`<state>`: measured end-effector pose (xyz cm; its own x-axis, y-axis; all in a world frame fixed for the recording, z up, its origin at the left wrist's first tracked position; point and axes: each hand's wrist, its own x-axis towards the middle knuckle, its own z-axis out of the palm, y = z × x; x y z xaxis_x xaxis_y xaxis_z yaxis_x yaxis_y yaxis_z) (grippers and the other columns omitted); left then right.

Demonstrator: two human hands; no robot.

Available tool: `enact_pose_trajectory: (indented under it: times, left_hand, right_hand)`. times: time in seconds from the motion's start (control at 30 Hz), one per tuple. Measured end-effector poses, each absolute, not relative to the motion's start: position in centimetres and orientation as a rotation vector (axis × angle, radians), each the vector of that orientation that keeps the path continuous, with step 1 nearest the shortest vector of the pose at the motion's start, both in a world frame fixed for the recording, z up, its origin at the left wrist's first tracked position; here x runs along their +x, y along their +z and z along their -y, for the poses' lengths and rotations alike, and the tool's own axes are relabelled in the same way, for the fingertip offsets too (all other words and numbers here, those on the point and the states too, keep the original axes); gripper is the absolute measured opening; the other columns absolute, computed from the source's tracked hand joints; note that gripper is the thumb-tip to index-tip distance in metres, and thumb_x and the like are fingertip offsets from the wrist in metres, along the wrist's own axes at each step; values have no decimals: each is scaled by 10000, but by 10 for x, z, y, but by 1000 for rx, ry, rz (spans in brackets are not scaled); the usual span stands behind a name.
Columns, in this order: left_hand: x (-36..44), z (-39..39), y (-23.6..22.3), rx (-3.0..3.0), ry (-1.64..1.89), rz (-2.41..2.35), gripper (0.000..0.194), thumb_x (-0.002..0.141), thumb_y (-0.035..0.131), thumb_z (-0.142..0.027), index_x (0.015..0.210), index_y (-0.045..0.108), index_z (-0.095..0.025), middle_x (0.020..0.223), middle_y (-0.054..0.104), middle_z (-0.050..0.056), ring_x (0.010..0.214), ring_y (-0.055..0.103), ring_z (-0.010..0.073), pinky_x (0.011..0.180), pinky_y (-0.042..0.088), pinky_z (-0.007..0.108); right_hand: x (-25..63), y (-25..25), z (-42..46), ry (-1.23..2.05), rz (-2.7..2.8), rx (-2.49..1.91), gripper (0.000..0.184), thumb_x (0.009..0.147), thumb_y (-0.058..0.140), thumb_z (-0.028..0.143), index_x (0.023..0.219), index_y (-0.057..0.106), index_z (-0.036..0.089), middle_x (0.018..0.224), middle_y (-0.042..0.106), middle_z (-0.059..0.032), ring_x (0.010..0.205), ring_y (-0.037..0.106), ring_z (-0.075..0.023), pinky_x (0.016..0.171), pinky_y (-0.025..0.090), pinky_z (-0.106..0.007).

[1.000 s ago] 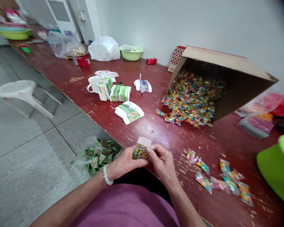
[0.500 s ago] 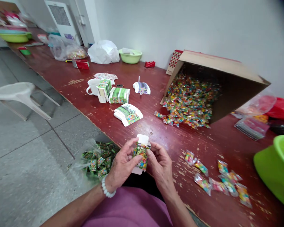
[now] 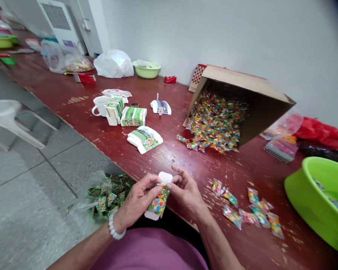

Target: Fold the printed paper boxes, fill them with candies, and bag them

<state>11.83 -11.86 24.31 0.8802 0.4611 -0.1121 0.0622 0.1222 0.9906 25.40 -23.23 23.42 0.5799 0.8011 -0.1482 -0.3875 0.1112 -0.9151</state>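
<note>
My left hand (image 3: 136, 200) and my right hand (image 3: 186, 191) both grip a small colourful printed carton (image 3: 158, 200) at the near edge of the red-brown table (image 3: 107, 138). The carton stands tilted, with white flaps sticking out at its top and bottom. My right fingers pinch the top flap; my left fingers wrap its side. Several small candy packets (image 3: 249, 213) lie on the table just right of my right hand. A clear bag of filled cartons (image 3: 109, 191) hangs below the table edge, left of my left hand.
A tipped cardboard box (image 3: 242, 93) spills candy packets (image 3: 211, 127) at the back. Flat carton stacks (image 3: 144, 138), a white mug (image 3: 100, 105), a bright green basin (image 3: 318, 198) at right, a pale green bowl (image 3: 146, 69), plastic bags and a white stool (image 3: 8, 120) on the floor surround me.
The carton has been turned from lying low to standing lengthwise between both hands, its bottom flap now showing. My view has shifted slightly right.
</note>
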Motion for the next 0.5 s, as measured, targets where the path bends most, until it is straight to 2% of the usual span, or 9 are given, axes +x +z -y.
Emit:
enact_pose_trajectory:
  times: [0.07,0.13,0.27,0.33,0.4,0.5]
  left_hand:
    - [118,119,241,1468,334,-436,188,913,638,-341,1038,579,-213,952,677,10,861,617,137,764,485,234]
    - [119,120,242,1441,364,-467,257,893,666,-346,1079,534,-229,978,687,12,845,632,137,756,493,239]
    - [121,120,248,1224,271,-538,473,842,723,-406,1190,429,-277,974,690,2,764,677,141,664,517,231]
    - [123,121,250,1117,108,-497,470,891,606,-538,1233,443,-260,896,693,19,668,687,156,575,517,235]
    - [126,122,249,1013,-6,-483,540,925,426,-656,1242,481,-222,750,680,25,519,647,157,470,488,233]
    - [131,124,245,920,-10,-556,620,921,347,-701,1242,515,-197,614,648,14,400,572,145,392,453,225]
  right_hand:
    - [257,237,235,939,544,-1214,301,735,838,309,978,689,211,786,692,15,696,615,-124,677,482,-247]
    - [259,237,238,901,661,-1313,175,795,788,328,847,704,184,786,691,-12,694,603,-129,663,473,-251]
    - [257,236,241,662,815,-1427,136,847,731,315,784,702,198,756,646,-8,665,582,-129,617,455,-248]
    - [255,238,240,624,844,-1408,135,885,681,315,805,684,207,761,630,0,574,575,-110,555,449,-244]
    - [253,243,240,579,943,-1415,121,912,640,302,847,688,212,796,642,-10,566,604,-114,565,472,-256]
    - [254,253,241,493,1142,-1489,115,905,649,292,866,721,211,850,683,-44,766,674,-171,732,510,-303]
